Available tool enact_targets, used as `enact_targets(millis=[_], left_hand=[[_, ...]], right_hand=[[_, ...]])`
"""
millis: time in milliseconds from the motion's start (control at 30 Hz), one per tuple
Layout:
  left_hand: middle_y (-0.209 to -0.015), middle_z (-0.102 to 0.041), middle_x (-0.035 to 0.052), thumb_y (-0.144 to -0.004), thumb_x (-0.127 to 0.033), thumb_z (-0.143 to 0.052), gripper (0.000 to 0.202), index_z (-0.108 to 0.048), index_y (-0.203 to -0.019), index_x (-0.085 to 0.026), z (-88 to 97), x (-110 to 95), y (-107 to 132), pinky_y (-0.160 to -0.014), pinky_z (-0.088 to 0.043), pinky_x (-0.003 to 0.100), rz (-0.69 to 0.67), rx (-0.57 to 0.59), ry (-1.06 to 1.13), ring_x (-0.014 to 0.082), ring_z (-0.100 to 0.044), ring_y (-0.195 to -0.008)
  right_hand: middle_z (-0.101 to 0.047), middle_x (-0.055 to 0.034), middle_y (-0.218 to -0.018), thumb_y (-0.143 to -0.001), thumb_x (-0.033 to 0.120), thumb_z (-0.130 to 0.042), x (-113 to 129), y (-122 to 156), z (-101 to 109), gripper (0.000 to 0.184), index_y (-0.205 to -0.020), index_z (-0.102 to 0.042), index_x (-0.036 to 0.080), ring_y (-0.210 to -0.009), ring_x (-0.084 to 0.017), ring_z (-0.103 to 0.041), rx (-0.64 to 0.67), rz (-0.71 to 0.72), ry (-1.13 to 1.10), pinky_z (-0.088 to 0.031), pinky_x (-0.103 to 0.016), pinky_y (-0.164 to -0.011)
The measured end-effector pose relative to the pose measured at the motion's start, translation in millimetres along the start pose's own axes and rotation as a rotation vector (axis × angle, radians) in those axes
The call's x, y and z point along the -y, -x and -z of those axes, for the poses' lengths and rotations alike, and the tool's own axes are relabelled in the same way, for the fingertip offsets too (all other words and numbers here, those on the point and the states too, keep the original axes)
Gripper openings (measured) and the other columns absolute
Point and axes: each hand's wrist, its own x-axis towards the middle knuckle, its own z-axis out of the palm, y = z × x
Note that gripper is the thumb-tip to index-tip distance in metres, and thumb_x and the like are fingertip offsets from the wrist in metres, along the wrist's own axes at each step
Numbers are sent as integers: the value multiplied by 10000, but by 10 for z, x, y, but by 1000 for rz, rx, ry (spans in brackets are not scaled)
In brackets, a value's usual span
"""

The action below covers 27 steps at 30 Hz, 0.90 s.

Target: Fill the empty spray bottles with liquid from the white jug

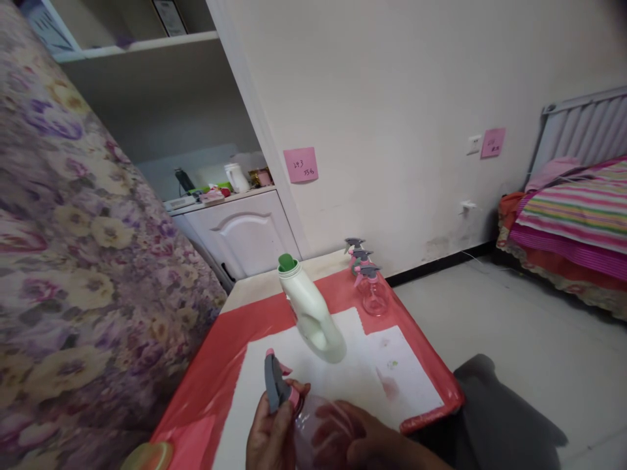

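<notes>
Here, left grip [270, 427] holds spray head [275, 384]; right grip [360, 431] cups bottle [309, 427].

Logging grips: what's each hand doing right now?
Left hand: closed, holding the grey-and-pink plastic trigger spray head.
Right hand: closed around the clear, rounded plastic bottle.

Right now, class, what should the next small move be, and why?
Probably a small twist of the sprayer head, direction unclear: the left hand grips it near the neck while the right hand holds the clear bottle.
</notes>
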Motion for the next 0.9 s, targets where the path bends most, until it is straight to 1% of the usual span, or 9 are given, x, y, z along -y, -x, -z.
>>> enact_targets(millis=[133, 300, 400, 467, 533, 600, 633, 767, 900], left_hand=[[-911, -710, -14, -616, -361, -861, 549, -639, -1102, -235, 1, 41, -37, -850, -517, 220, -27, -32, 18, 155, -687, -887], [-931, -711, -12, -627, -344, -860, 576, -638, -1146, -231, 8, 97, -80, -818, -532, 214, -58, -81, 28, 150, -698, -871], [-909, -723, -9, -629, -328, -863, 543, -647, -1117, -227, 37, 104, -106, -803, -538, 192, -43, -70, 55, 139, -701, -856], [-899, -729, 1, -638, -335, -858, 527, -649, -1108, -226, 56, 95, -114, -797, -546, 194, -28, -56, 79, 143, -703, -854], [-906, -728, 9, -638, -349, -855, 540, -654, -1122, -221, 64, 78, -107, -811, -552, 208, -25, -48, 98, 155, -700, -867], [-933, -723, 7, -630, -357, -856, 580, -655, -1159, -231, 58, 61, -87, -836, -551, 222, -27, -50, 96, 163, -692, -888], [-961, -721, 5, -630, -358, -854, 598, -652, -1181, -244, 51, 53, -75, -853, -549, 232, -27, -48, 86, 167, -687, -905], [-1060, -713, 19, -667, -383, -823, 581, -655, -1209, -263, 43, 44, -55, -902, -542, 277, -38, -19, 82, 193, -668, -969], [-1031, -712, 28, -683, -398, -805, 548, -663, -1193, -258, 85, 61, -82, -889, -549, 289, -22, 6, 102, 194, -674, -942]], right_hand=[[-658, -38, -1045, -344, 230, -943, -80, -55, 90, 843, -1125, -624, 233, -866, -215, -682, -116, 61, 136, -486, -285, -667], [-608, -77, -1164, -283, 230, -961, -179, -57, 154, 992, -1196, -575, 268, -1004, -261, -604, -275, 120, 385, -492, -388, -802], [-615, -69, -1154, -247, 280, -975, -209, -67, 155, 1029, -1192, -567, 278, -997, -266, -605, -289, 159, 329, -477, -408, -826], [-638, -58, -1107, -338, 409, -960, -193, -76, 128, 937, -1179, -570, 269, -940, -253, -635, -235, 134, 163, -481, -397, -786], [-676, -49, -1011, -552, 544, -860, -152, -70, 75, 712, -1140, -596, 240, -842, -219, -660, -175, 23, -45, -476, -373, -753], [-707, -54, -922, -732, 558, -735, -100, -41, 0, 521, -1097, -631, 200, -775, -189, -663, -130, -101, -216, -463, -348, -757], [-718, -57, -883, -776, 529, -706, -73, -21, -41, 468, -1084, -644, 182, -755, -179, -661, -116, -140, -272, -455, -335, -763], [-733, -59, -799, -823, 390, -690, 23, 51, -176, 372, -1103, -657, 148, -743, -189, -671, -92, -147, -333, -456, -335, -752], [-730, -56, -805, -798, 414, -724, 45, 50, -184, 400, -1094, -663, 153, -713, -176, -668, -111, -139, -329, -473, -347, -744]])
